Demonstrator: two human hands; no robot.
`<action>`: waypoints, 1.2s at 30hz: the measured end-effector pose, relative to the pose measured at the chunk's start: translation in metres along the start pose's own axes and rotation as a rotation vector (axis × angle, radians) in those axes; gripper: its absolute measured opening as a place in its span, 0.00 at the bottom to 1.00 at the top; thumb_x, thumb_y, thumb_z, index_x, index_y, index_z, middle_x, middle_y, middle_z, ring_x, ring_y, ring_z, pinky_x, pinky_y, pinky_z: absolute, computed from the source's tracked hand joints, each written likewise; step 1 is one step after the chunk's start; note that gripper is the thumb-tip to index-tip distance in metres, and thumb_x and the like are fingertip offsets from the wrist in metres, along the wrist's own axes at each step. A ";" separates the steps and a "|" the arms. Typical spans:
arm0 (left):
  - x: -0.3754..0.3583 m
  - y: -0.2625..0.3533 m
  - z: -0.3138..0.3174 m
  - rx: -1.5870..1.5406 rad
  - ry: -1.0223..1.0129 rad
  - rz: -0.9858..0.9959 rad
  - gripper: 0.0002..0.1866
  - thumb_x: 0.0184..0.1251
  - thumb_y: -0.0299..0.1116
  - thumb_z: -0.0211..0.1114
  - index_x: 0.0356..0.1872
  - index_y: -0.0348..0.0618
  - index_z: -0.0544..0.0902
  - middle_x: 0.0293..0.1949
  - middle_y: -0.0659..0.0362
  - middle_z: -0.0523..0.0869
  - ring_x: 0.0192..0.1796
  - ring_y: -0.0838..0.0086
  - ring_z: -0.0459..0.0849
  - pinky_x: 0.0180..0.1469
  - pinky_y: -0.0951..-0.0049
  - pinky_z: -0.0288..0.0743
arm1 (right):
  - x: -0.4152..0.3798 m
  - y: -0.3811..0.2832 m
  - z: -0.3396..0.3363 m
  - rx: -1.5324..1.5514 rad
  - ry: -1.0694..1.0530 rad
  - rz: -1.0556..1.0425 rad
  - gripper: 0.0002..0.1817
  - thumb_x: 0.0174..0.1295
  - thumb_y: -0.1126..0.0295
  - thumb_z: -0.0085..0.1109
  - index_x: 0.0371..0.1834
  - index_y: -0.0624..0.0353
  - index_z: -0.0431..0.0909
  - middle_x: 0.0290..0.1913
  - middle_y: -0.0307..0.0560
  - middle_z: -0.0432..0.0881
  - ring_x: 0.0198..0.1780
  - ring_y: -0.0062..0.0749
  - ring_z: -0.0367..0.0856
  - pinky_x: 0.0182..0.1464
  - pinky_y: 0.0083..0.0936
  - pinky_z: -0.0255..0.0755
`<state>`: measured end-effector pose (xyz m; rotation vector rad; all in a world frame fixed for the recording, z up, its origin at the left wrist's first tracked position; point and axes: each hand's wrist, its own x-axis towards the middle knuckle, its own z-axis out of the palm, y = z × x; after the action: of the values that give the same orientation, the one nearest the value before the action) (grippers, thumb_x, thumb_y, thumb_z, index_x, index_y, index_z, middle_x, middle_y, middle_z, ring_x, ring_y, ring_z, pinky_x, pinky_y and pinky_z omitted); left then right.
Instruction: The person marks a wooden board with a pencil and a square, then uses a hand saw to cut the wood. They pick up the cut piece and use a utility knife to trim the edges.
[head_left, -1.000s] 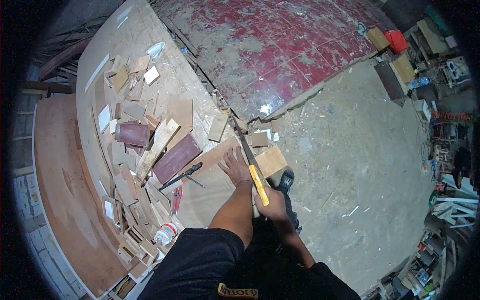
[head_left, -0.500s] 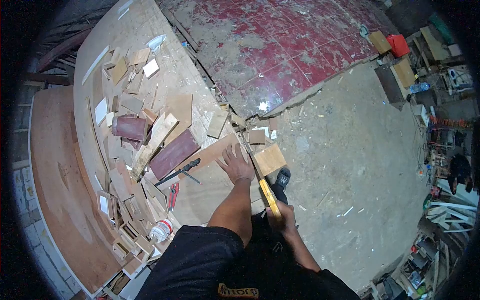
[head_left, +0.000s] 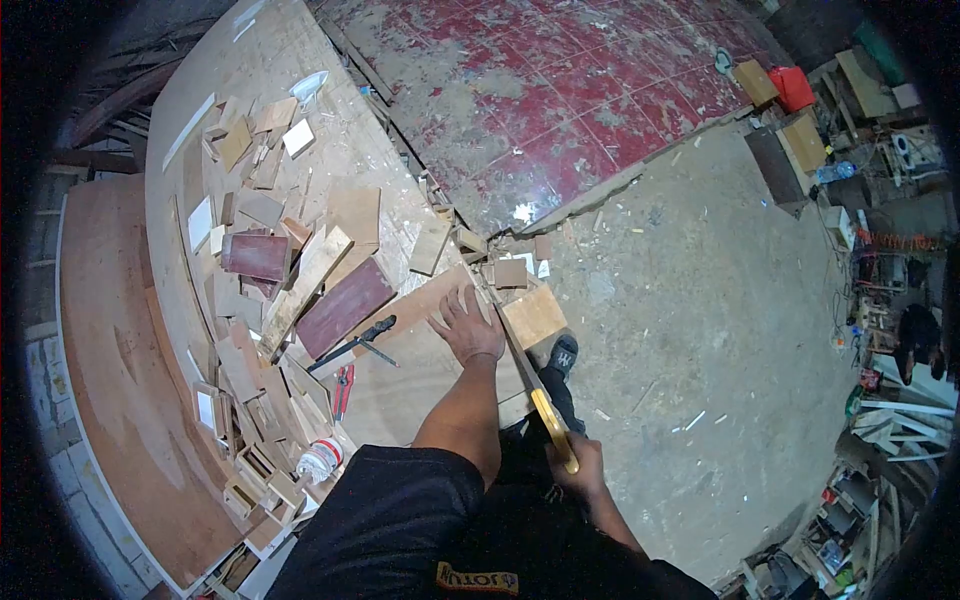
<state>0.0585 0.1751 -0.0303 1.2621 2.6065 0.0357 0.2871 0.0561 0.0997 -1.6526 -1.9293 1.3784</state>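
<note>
Cluttered woodshop: a pale plywood tabotop is not the word, so plainly: a pale plywood tabletop [head_left: 270,70] is carrying the work, with grey concrete floor [head_left: 700,330] beyond it and a worn red painted panel [head_left: 560,90] lying past the far edge. The left hand [head_left: 468,325] is pressing flat, fingers spread, on a light brown plywood board [head_left: 420,370], no closed grip, just holding it down. The right hand [head_left: 580,465] is gripping tight around the yellow handle of a handsaw [head_left: 530,375], whose thin dark blade is running just beside the left hand's thumb side and up along the board's edge. The square tan offcut piece [head_left: 535,315] is sitting on the far side of the blade from the left hand, overhanging the tabletop edge. Compared with a second ago, the right hand has been pulling back toward the body, so more blade is showing between the two hands; the left hand is staying put. Judging by that, a back stroke of the cut is in progress and the offcut is not yet free. Left of the pressing hand, a black-handled tool [head_left: 360,335], red-handled pliers [head_left: 343,385] and a heap of small wood scraps [head_left: 260,250] are lying on the tabletop. A dark shoe [head_left: 562,352] is showing under the offcut.
</note>
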 end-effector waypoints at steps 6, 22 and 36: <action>0.000 -0.001 0.001 0.022 -0.023 -0.008 0.34 0.64 0.50 0.57 0.71 0.54 0.66 0.71 0.56 0.63 0.77 0.59 0.52 0.76 0.36 0.30 | 0.092 -0.025 0.032 0.168 0.050 -0.100 0.10 0.61 0.65 0.63 0.35 0.61 0.80 0.30 0.63 0.82 0.35 0.59 0.85 0.35 0.42 0.78; 0.000 0.001 -0.002 0.024 -0.077 -0.025 0.32 0.68 0.52 0.54 0.72 0.54 0.66 0.73 0.56 0.61 0.78 0.60 0.49 0.76 0.35 0.29 | 0.021 -0.017 0.000 -0.070 0.032 -0.020 0.10 0.62 0.63 0.65 0.31 0.57 0.77 0.23 0.52 0.78 0.26 0.49 0.82 0.31 0.38 0.74; 0.000 0.000 -0.001 0.018 -0.053 -0.010 0.34 0.66 0.51 0.58 0.71 0.54 0.65 0.72 0.54 0.62 0.77 0.59 0.51 0.75 0.35 0.30 | 0.039 -0.029 0.003 0.302 0.028 0.091 0.11 0.61 0.63 0.65 0.31 0.59 0.78 0.24 0.54 0.80 0.27 0.49 0.84 0.30 0.35 0.73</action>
<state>0.0577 0.1752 -0.0294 1.2385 2.5737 -0.0229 0.2541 0.0915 0.1061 -1.6178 -1.5548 1.5811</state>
